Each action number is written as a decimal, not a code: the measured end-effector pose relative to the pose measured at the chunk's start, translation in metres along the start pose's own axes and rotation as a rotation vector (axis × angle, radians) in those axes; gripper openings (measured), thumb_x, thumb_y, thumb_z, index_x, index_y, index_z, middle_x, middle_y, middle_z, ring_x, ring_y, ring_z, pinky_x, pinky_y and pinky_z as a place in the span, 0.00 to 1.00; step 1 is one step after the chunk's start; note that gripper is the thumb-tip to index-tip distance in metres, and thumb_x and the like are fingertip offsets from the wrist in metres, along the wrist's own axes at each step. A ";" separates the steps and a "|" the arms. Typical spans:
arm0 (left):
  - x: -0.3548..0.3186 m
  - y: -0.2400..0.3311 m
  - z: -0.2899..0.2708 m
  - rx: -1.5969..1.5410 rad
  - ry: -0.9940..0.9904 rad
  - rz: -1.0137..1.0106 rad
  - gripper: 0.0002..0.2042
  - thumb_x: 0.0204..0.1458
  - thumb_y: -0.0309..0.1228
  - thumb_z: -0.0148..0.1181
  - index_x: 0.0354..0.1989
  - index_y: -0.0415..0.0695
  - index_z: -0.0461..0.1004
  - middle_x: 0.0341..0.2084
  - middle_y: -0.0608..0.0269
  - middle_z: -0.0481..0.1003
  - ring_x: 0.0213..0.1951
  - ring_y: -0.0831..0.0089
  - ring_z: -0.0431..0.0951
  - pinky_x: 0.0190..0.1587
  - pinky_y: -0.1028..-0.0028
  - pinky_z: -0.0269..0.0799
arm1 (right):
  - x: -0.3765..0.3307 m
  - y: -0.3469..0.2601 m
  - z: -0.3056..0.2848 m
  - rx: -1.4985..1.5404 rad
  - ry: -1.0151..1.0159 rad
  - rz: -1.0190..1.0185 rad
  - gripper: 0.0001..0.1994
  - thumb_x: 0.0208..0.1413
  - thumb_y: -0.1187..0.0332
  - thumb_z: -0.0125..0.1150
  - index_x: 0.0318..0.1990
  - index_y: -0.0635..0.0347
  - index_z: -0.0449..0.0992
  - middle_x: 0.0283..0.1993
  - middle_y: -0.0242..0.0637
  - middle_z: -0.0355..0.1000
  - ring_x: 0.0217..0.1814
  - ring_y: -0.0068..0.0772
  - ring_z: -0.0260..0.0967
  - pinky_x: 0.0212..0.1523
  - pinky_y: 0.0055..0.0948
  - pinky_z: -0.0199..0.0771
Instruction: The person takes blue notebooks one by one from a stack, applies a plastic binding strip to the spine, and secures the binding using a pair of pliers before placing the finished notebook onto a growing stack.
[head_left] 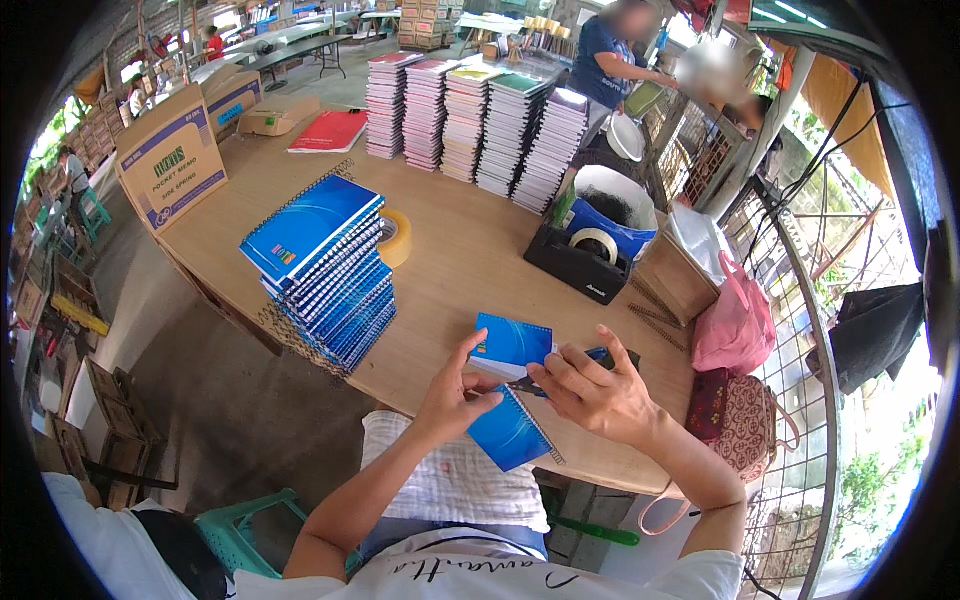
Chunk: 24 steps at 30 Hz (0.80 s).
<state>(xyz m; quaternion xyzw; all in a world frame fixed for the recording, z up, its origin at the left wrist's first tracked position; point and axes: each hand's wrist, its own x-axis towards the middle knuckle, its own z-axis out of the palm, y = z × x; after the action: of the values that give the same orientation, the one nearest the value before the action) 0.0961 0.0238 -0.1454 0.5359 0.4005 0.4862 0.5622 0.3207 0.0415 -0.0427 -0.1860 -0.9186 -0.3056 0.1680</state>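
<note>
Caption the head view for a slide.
Left hand pinches a small blue spiral notebook; a stack of blue spiral notebooks stands on a tan wooden table.

The head camera looks down across the table (450, 270).

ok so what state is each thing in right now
Left hand, gripping the held notebook
Held notebook, closed, wire end sticking out
Dark tool, in right hand, partly hidden
Table notebook, closed, lying flat
Tall blue stack, closed notebooks, piled up
Tape roll, lying flat
Black box, open-topped, holding things
Cardboard box, standing upright
</note>
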 end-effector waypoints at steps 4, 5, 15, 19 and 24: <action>-0.003 -0.001 -0.001 0.014 0.001 0.006 0.41 0.48 0.20 0.63 0.70 0.52 0.47 0.35 0.55 0.79 0.40 0.71 0.79 0.39 0.73 0.74 | -0.015 -0.006 0.006 0.253 -0.145 0.114 0.20 0.41 0.61 0.68 0.46 0.53 0.80 0.44 0.29 0.70 0.48 0.27 0.69 0.63 0.52 0.59; -0.004 0.000 0.003 -0.018 0.010 0.025 0.41 0.48 0.20 0.63 0.70 0.52 0.47 0.35 0.55 0.79 0.40 0.71 0.79 0.39 0.73 0.74 | -0.022 -0.010 0.005 0.396 -0.167 0.218 0.21 0.40 0.61 0.69 0.46 0.53 0.80 0.44 0.29 0.70 0.47 0.28 0.70 0.62 0.52 0.59; -0.004 0.014 0.000 0.000 -0.005 0.033 0.42 0.49 0.18 0.62 0.70 0.53 0.47 0.36 0.56 0.79 0.38 0.77 0.77 0.40 0.78 0.71 | 0.007 0.001 -0.013 -0.039 0.005 -0.043 0.23 0.40 0.62 0.69 0.48 0.53 0.79 0.44 0.29 0.70 0.48 0.27 0.70 0.63 0.48 0.59; -0.010 0.016 -0.003 0.027 0.039 0.102 0.36 0.50 0.20 0.62 0.67 0.50 0.52 0.37 0.55 0.79 0.38 0.73 0.78 0.40 0.75 0.72 | 0.007 -0.005 -0.016 0.321 -0.205 0.178 0.18 0.44 0.65 0.67 0.45 0.58 0.79 0.44 0.37 0.72 0.45 0.35 0.73 0.51 0.41 0.71; -0.018 0.017 0.013 0.669 0.131 0.437 0.15 0.52 0.22 0.55 0.49 0.44 0.67 0.31 0.54 0.75 0.35 0.56 0.76 0.40 0.59 0.68 | -0.006 -0.011 -0.012 0.820 -0.139 0.624 0.15 0.46 0.71 0.66 0.43 0.63 0.78 0.39 0.47 0.74 0.39 0.47 0.75 0.38 0.38 0.76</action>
<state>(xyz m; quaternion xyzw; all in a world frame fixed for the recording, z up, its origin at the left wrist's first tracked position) 0.1029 0.0031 -0.1283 0.7298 0.4482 0.4702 0.2132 0.3236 0.0244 -0.0413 -0.3897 -0.8726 0.1569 0.2490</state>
